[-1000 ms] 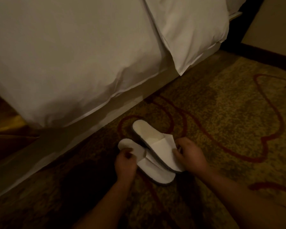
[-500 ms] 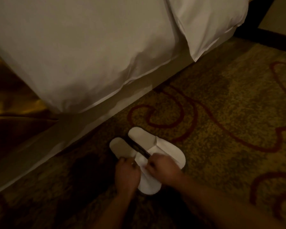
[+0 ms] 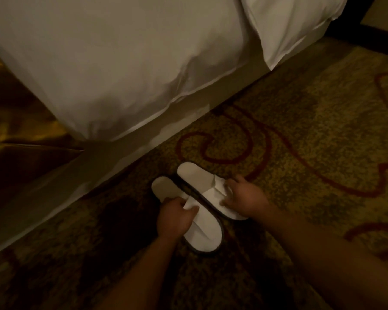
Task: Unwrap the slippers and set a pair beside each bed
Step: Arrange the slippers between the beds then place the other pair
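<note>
A: What's showing w/ the slippers rn?

B: Two flat white cloth slippers w/ dark sole edges are lying on the patterned gold-and-red carpet, side by side, touching or nearly so, just beside the bed base. Left white slipper is sitting nearer the camera, right white slipper a bit further up and to the right. Heels are pointing toward the bed, toes toward the person.

A: Hands?

B: Left hand is gripping the left slipper's strap – thumb lying over the white fabric, fingers curling at its edge. Right hand is resting on the right slipper's strap w/ fingers spread, pressing on it; can't tell whether it's really grasping or just touching. Both forearms are reaching in from the bottom of the view.

A: And the bed?

B: White duvet is hanging over the side, pale bed base is running diagonally below it. White pillow corner is drooping at upper right. Gold-brown satin fabric is showing at far left. Lighting's dim, so fine detail is hard to make out.
</note>
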